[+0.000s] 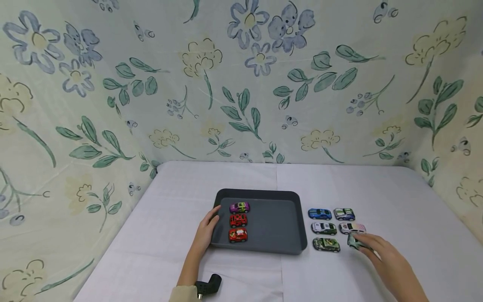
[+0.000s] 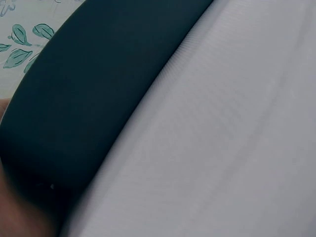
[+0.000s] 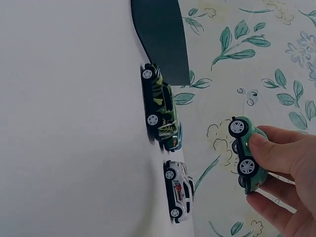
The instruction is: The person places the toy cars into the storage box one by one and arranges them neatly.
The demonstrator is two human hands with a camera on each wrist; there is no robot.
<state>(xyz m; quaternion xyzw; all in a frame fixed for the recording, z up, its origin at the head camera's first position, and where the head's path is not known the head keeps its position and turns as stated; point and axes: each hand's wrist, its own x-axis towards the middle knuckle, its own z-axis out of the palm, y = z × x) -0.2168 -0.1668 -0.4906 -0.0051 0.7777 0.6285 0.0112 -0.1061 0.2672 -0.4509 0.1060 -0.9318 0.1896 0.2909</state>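
The tray (image 1: 275,226) holds three cars (image 1: 238,220), five cars (image 1: 323,228) remain outside; the right hand (image 1: 386,256) pinches a green car (image 3: 245,148), the left hand (image 1: 206,228)'s grip unclear.

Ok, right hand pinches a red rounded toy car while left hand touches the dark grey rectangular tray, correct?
Not red: the right wrist view shows the right hand pinching a green rounded toy car. The left hand does touch the tray.

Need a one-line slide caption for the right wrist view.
Right grip pinching a green toy car, near a camouflage toy car and a white toy car on white cloth.
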